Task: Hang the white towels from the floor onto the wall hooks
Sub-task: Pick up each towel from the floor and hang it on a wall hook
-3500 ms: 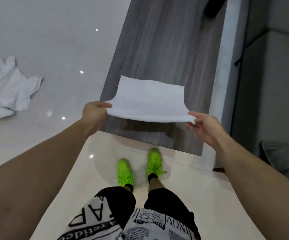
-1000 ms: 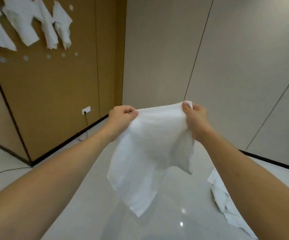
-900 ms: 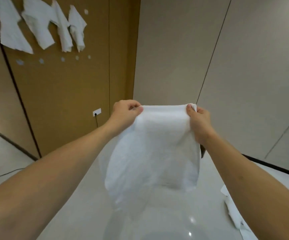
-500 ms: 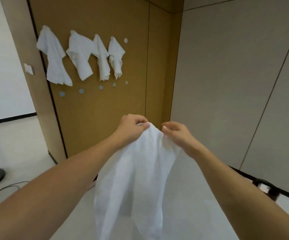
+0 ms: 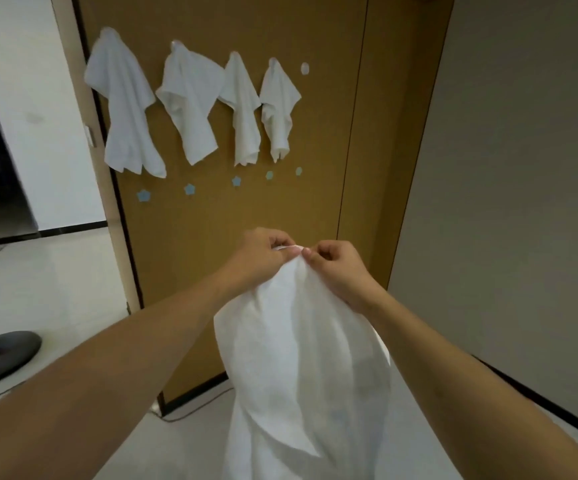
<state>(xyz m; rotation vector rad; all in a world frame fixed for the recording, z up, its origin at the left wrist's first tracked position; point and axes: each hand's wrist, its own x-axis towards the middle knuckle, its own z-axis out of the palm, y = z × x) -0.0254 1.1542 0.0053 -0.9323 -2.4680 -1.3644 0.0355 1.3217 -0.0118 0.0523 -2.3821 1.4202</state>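
A white towel [image 5: 301, 368] hangs in front of me, pinched at its top edge by my left hand [image 5: 263, 258] and my right hand [image 5: 336, 268], which touch each other there. The cloth drapes down past the bottom of the view. On the brown wall panel [image 5: 263, 209] ahead, several white towels [image 5: 190, 102] hang in a row from hooks. One bare white hook [image 5: 304, 68] shows at the right end of that row. A lower row of small blue star-shaped hooks [image 5: 236, 181] holds nothing.
A black round stand base [image 5: 0, 355] with a pole sits on the pale floor at the left. A dark doorway opens at the far left. A grey wall [image 5: 522, 202] runs along the right, with a black skirting at its foot.
My hands have drawn together on the towel's top edge, bunching it. The view has swung left and closer to the brown panel with the hanging towels.
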